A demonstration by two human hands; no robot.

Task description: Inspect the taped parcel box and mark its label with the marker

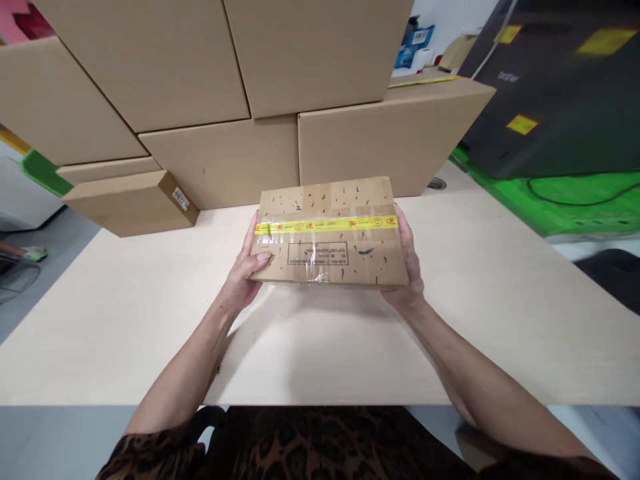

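Note:
Between my hands is a brown cardboard box [325,200] with dark printed marks, a framed block of print and a yellow tape strip with red characters across it. My left hand [245,273] grips its left end, the thumb lying over the front lower corner. At the opposite end my right hand [409,267] is closed on the side, its fingers mostly hidden behind the box. The box appears held above the pale table [165,320], and a soft shadow falls beneath it.
Large cardboard cartons [220,160] are stacked along the table's back. A flat small carton [125,200] with a white label lies at the left. Behind on the right stands a dark cabinet [555,87] with yellow stickers, beside a bright green surface [575,207].

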